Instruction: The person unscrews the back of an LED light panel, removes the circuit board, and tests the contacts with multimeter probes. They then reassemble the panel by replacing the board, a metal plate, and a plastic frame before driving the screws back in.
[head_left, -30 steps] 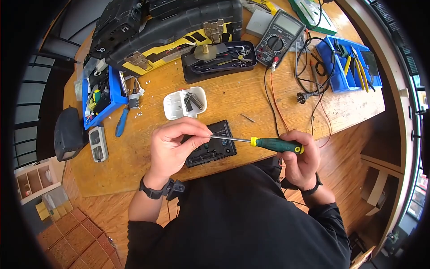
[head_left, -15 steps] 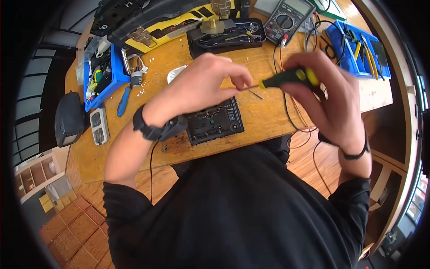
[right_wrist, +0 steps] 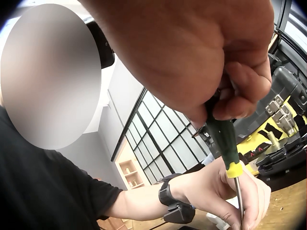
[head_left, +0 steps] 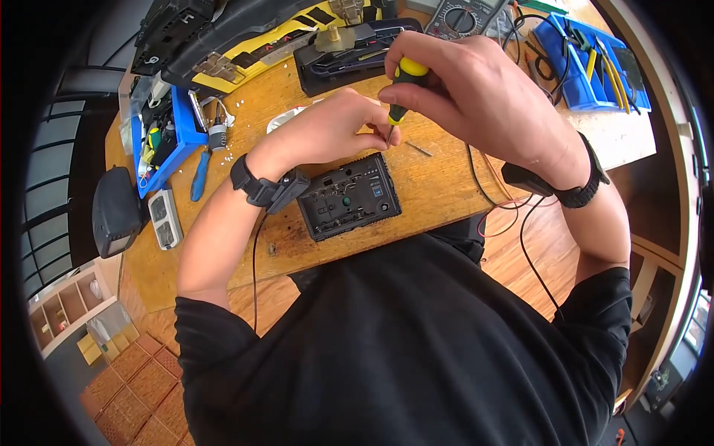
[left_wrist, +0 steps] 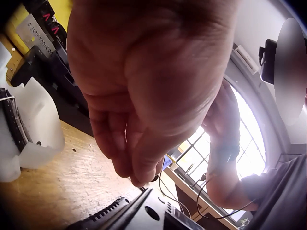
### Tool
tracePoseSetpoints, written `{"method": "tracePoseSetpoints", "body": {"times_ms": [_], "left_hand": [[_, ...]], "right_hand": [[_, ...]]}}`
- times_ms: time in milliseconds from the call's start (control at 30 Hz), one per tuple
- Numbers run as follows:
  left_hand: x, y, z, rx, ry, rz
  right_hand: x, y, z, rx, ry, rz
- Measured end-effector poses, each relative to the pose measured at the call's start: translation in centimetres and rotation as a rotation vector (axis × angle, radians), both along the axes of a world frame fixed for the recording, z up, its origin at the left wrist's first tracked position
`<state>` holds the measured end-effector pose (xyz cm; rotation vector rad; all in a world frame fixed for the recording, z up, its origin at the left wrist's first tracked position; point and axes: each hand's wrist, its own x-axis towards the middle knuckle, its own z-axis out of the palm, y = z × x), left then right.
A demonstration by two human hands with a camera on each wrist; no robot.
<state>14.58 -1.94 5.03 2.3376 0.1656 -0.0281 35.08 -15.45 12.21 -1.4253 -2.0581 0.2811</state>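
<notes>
The right hand [head_left: 487,97] grips the green and yellow handle of a screwdriver [head_left: 398,111], held nearly upright with its shaft pointing down. In the right wrist view the screwdriver [right_wrist: 224,139] leads down to the fingertips of the left hand [right_wrist: 216,191], which pinch around the lower shaft. Its tip is hidden by those fingers. In the head view the left hand [head_left: 327,128] is just above the far edge of a black electronic panel [head_left: 349,199] lying on the wooden table. The left wrist view shows the left thumb and fingers [left_wrist: 136,148] pressed together over the panel's edge.
A thin metal piece [head_left: 419,149] lies right of the panel. Behind the hands are a white container [head_left: 281,119], a black tray [head_left: 316,80] and a multimeter [head_left: 461,18]. Blue bins stand at left [head_left: 178,152] and right [head_left: 587,97]; cables hang over the front edge.
The screwdriver has swung from nearly level to nearly upright. The right hand has moved up and over it, while the left hand has moved up from the panel to its far edge, still pinching the shaft.
</notes>
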Motion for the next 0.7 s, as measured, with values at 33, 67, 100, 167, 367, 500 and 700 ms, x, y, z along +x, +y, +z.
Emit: {"method": "tracePoseSetpoints", "body": {"times_ms": [33,67,100,167,367,500,700], "left_hand": [[0.0,0.2,-0.3,-0.021,-0.088,-0.031],[0.1,0.2,-0.4,-0.01,-0.097,-0.032],[0.1,0.2,-0.4,0.007,-0.084,-0.035],[0.2,0.3,-0.9,0.072,-0.156,-0.075],[-0.3,2.0,0.3,0.206,-0.246,0.038],[1.8,4.2,2.0,0.266,-0.277,0.198],[7.6,8.0,1.4,0.445,-0.377,0.128]], "right_hand": [[0.0,-0.1,-0.4,0.001,-0.001,-0.001],[0.2,-0.1,-0.6,0.028,0.005,-0.012],[0.5,-0.1,-0.4,0.061,0.004,-0.024],[0.8,-1.5,0.4,0.015,0.06,-0.067],[3.0,-9.8,-2.9,0.02,0.44,-0.478],[1.0,-13.4,-9.2,-0.02,1.068,-0.645],[-1.7,-14.9,-13.9,-0.066,1.022,-0.621]]}}
